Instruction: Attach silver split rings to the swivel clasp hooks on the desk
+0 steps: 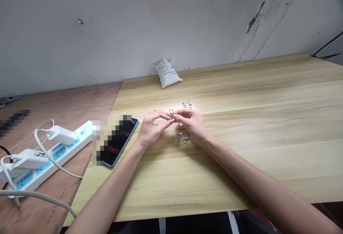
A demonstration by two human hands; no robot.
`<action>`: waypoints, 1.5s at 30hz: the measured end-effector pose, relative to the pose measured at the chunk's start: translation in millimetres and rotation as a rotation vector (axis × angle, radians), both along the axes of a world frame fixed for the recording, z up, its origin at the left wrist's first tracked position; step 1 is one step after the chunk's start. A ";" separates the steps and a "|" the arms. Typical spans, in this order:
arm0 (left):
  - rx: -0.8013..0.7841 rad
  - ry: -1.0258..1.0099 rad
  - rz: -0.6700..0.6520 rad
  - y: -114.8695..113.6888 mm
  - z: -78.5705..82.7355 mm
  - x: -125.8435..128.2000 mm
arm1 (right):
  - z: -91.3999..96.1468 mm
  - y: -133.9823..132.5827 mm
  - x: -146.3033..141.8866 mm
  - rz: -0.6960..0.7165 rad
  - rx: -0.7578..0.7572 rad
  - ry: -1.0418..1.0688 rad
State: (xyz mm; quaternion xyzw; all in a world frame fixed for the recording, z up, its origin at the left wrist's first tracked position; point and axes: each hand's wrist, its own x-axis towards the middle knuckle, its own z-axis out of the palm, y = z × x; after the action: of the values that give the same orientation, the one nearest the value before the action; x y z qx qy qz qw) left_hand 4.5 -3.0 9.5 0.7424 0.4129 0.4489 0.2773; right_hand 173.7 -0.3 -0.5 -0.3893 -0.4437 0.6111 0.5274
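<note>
Both hands meet over the light wooden table [241, 127], pinching one small metal clasp with a ring [171, 113] between the fingertips. My left hand [153, 127] grips it from the left, fingers curled. My right hand [190, 123] holds it from the right, fingers closed. Just below the right hand lies a small cluster of metal clasps [184, 136] on the table. Another small group of clasps [187, 104] lies just beyond the hands.
A small white bag [167, 72] rests by the wall at the back. A phone [119, 142] lies to the left of my left hand. A white power strip [48, 153] with chargers and cables sits on the brown table at far left.
</note>
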 end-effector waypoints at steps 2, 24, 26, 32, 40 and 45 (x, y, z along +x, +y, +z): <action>0.021 0.001 -0.002 -1.0 0.7 1.1 | -0.1 -0.1 0.2 -0.006 0.006 -0.011; 0.053 0.016 0.118 1.7 5.2 -5.1 | -1.8 -7.7 0.0 0.005 0.676 -0.779; 0.024 0.026 0.109 1.3 5.6 -4.9 | -5.1 -5.0 0.4 -0.017 0.684 -0.785; 0.051 0.037 0.088 0.0 5.9 -3.5 | -10.3 -0.9 4.0 -0.044 0.824 -0.856; -0.147 -0.068 0.021 7.7 3.2 -9.7 | -6.0 -4.4 3.7 -0.026 0.840 -0.800; -0.122 -0.023 -0.014 8.4 6.1 -17.0 | -2.0 -0.6 9.1 -0.003 0.784 -0.797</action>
State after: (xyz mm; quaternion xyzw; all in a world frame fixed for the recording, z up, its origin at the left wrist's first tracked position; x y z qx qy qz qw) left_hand -12.5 5.4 15.6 0.7217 0.4311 0.4293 0.3302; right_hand 182.8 -0.9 -2.5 -0.3655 -0.8022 0.2050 0.4252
